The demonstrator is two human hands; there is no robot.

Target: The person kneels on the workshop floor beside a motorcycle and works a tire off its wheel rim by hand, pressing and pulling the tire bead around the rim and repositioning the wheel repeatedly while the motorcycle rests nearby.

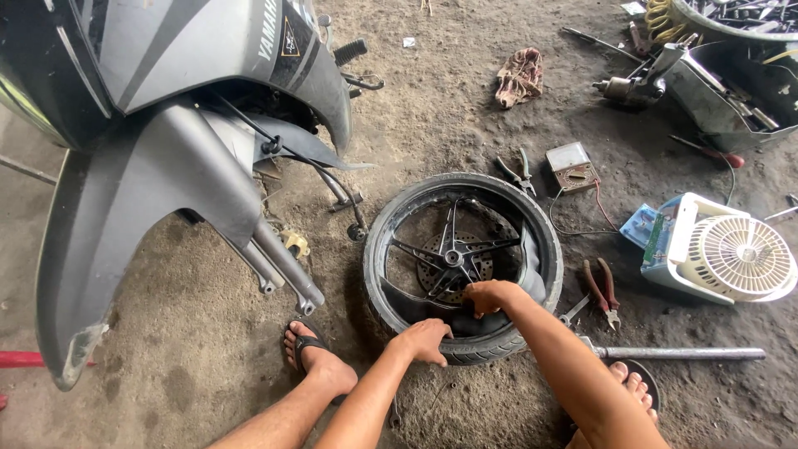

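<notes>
Low in the frame I see my two feet in sandals on the dirt floor (208, 333), one at lower left (316, 353) and one at lower right (636, 384), planted either side of the wheel so the work sits between my knees.

My left hand (426, 339) rests knuckles-up on the near edge of the tyre (465, 345), fingers curled down over the tread and pressed against the rubber, likely to pin the wheel flat. My right hand (490, 295) reaches a little further in, forearm slanting from lower right, its grip closed around the black rubber just inside the rim; I cannot tell whether it pinches the tyre bead or an inner tube.

The wheel (461, 254) lies flat at centre frame, spokes and brake disc facing up.

Just right of it lie red-handled pliers (603, 291) and a long metal bar (677, 352), close to my right arm. Further right a small white fan (731, 254) lies on the ground. Beyond the wheel are a second pair of pliers (517, 175) and a small meter (571, 165). At upper left stands the grey scooter (166, 125), its front fork (283, 266) bare.
</notes>
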